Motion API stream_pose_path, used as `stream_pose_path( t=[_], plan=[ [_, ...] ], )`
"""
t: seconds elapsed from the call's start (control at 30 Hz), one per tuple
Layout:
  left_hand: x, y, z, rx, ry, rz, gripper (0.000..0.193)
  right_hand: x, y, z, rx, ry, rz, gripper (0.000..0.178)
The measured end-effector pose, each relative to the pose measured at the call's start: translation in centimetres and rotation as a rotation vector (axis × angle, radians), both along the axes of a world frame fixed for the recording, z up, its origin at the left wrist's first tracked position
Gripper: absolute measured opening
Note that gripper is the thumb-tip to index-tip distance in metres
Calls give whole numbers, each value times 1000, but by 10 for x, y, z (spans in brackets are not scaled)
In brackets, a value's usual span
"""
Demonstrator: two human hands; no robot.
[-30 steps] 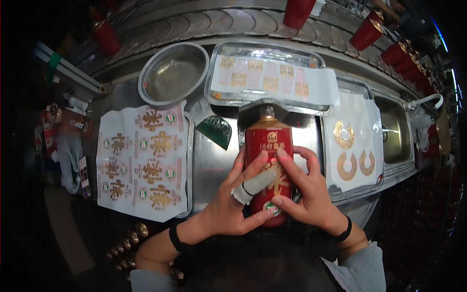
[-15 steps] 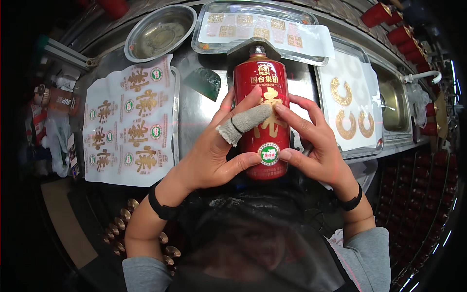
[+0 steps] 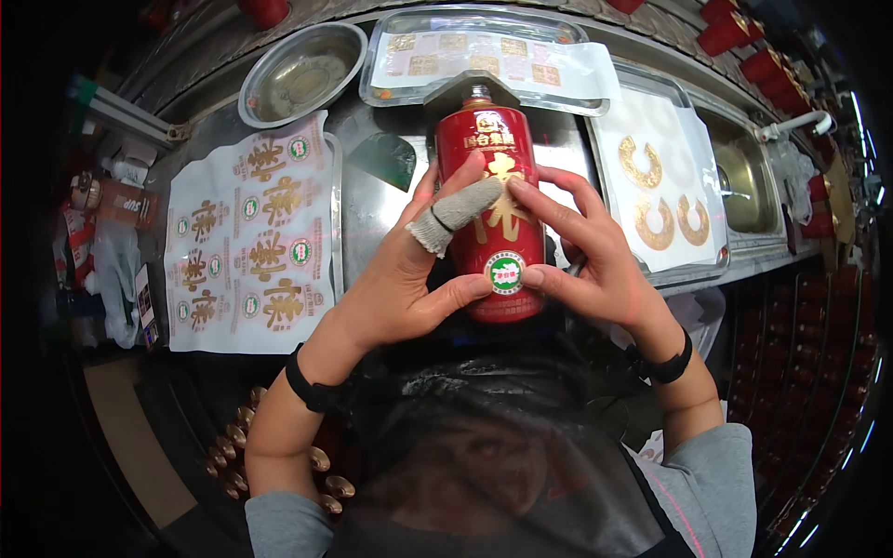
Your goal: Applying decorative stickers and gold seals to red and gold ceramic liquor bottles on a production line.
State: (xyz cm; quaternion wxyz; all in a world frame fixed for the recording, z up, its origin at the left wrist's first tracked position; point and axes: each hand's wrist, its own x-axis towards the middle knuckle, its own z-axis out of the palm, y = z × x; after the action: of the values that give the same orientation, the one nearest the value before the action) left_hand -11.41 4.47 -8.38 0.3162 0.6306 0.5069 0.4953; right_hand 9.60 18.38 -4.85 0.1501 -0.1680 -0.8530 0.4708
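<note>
Between my hands a red bottle (image 3: 465,228) with gold lettering leans away, its neck against a dark angular holder (image 3: 456,86). My left hand (image 3: 419,246) grips its left side; a grey knitted finger cover (image 3: 456,216) sits on the index finger, which presses on the gold character. My right hand (image 3: 591,246) holds the right side, with fingertips on the same character and the thumb at the edge of a round green-and-white decal (image 3: 505,275) low on the bottle. The left thumb touches that decal's other edge. The fingers behind the bottle are hidden.
At left lies a decal sheet (image 3: 206,321). A steel basin (image 3: 246,98) and a tray with gold square decals (image 3: 595,104) stand at the back. Toward the right are a tray with gold C-shaped decals (image 3: 688,253) and a sink (image 3: 744,191). A dark green scraper-like sheet (image 3: 386,160) rests behind my left hand.
The bottle shows slightly higher and further left in view, tilted a little more away. Both hands have moved along with it, keeping their hold and their fingertips on the gold character.
</note>
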Motion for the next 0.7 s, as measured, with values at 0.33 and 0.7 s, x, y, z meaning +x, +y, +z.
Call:
stream_pose_path(
  t=[0.33, 0.7],
  plan=[
    [5, 2, 5, 32, 11, 17, 83, 5, 8, 5, -15, -15, 39, 76],
    [26, -24, -6, -166, -88, 124, 119, 21, 22, -31, -491, -9, -621, 34]
  ],
)
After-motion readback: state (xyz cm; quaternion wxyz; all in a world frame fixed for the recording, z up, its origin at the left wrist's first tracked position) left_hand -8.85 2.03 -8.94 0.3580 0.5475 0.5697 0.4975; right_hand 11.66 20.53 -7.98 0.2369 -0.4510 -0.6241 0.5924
